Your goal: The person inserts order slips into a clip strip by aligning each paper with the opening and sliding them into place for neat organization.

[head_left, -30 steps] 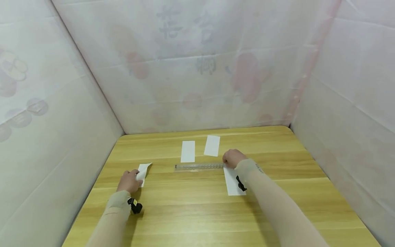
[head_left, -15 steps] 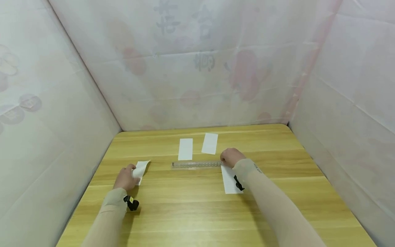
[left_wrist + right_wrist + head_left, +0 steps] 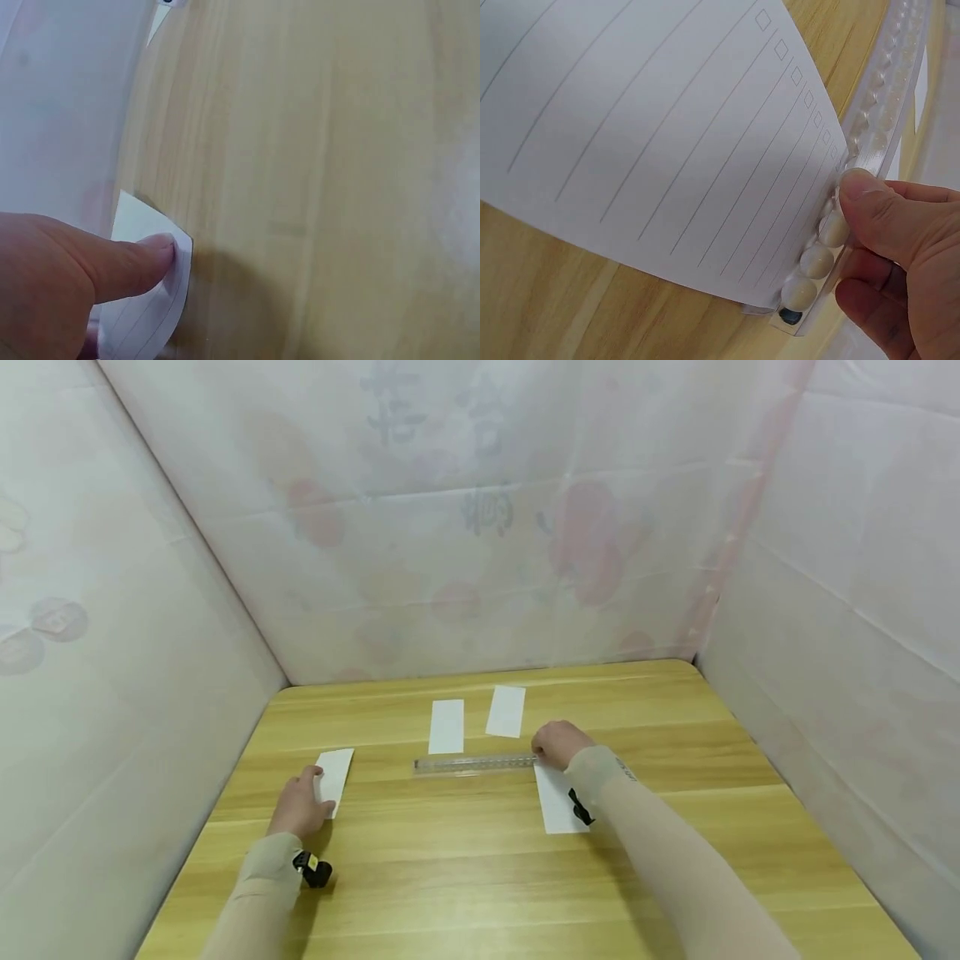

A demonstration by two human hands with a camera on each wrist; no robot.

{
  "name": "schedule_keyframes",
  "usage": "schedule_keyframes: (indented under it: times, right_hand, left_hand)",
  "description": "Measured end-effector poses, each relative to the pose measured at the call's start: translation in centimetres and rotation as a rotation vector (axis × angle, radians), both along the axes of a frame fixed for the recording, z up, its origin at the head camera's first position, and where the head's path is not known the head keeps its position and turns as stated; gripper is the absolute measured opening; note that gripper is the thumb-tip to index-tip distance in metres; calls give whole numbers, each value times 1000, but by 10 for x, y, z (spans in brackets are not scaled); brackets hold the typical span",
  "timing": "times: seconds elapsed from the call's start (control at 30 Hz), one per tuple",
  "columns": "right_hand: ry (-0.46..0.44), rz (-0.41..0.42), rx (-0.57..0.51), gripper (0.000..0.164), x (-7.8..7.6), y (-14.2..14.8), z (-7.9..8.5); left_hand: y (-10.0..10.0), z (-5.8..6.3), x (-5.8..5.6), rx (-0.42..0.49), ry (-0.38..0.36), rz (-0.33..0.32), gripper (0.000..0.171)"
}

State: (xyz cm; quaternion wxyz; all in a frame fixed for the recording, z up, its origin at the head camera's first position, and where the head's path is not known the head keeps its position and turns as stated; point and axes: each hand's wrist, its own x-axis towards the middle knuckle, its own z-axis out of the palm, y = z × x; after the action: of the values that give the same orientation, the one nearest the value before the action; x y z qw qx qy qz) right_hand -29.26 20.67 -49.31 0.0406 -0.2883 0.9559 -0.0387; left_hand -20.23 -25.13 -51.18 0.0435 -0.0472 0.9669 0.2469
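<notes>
My left hand (image 3: 297,806) pinches a small white lined paper sheet (image 3: 334,775) near the table's left side. In the left wrist view the thumb presses on that sheet, which bows upward. A long clear plastic strip (image 3: 472,764) with a row of round bumps lies across the middle of the table. Its right end is in the grip of my right hand (image 3: 558,744), thumb on top and fingers curled beneath. Against that end sits another lined sheet (image 3: 660,135) with small checkboxes along one margin, its edge right at the bumps.
Two more white slips, one upright (image 3: 447,727) and one slightly tilted (image 3: 506,711), lie beyond the strip. The wood-grain table (image 3: 450,877) is enclosed by pale printed curtains (image 3: 480,543) at the back and both sides.
The left sheet's curled far right corner has flattened out, and my left hand has shifted slightly left with it. My right hand keeps its grip on the strip's end.
</notes>
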Motion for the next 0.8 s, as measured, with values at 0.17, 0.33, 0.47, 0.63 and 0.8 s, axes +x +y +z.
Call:
schedule_keyframes:
  times: [0.17,0.33,0.47,0.63,0.8]
  right_hand:
    - [0,10,7,18,-1,-3,2]
    - [-7,14,-14,27,-1,-8,4]
    - [-8,2,-11,29,0,-10,4]
    - [-6,20,-13,18,-1,-9,2]
    - [3,9,-16,11,-2,-7,4]
  left_hand:
    - [0,4,0,-6,13,2,59]
    - [1,6,-1,28,55,16,38]
    - [-1,5,4,94,76,98,37]
    - [-2,7,14,152,99,130,47]
    - [2,10,20,180,106,137,37]
